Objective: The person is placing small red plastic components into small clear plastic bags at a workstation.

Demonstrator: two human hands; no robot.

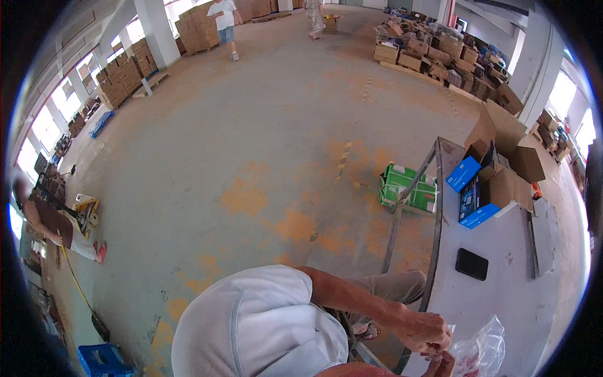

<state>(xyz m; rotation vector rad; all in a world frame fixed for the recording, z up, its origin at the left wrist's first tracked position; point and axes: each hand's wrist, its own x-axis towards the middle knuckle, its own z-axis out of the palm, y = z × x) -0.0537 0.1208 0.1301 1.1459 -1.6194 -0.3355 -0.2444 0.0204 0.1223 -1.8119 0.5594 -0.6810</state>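
My left hand [422,328] is over the near edge of the grey-topped table [502,301], its fingers pinched together. Just below it in view, my right hand [441,364] is partly cut off by the lower edge, its bent fingers meeting those of the left. Whatever is between the fingertips is too small to make out; a whitish bit shows beside them. Right next to both hands is a crumpled clear plastic bag [482,350] with something reddish in it. A black phone [472,264] rests on the table beyond the hands.
Open cardboard boxes [507,183] and a blue box [478,215] stand at the table's far end. A green package [408,187] is beside the table frame. A blue crate [103,361] sits lower left. One person [53,220] holds a broom; others are farther off, near stacked cartons [196,28].
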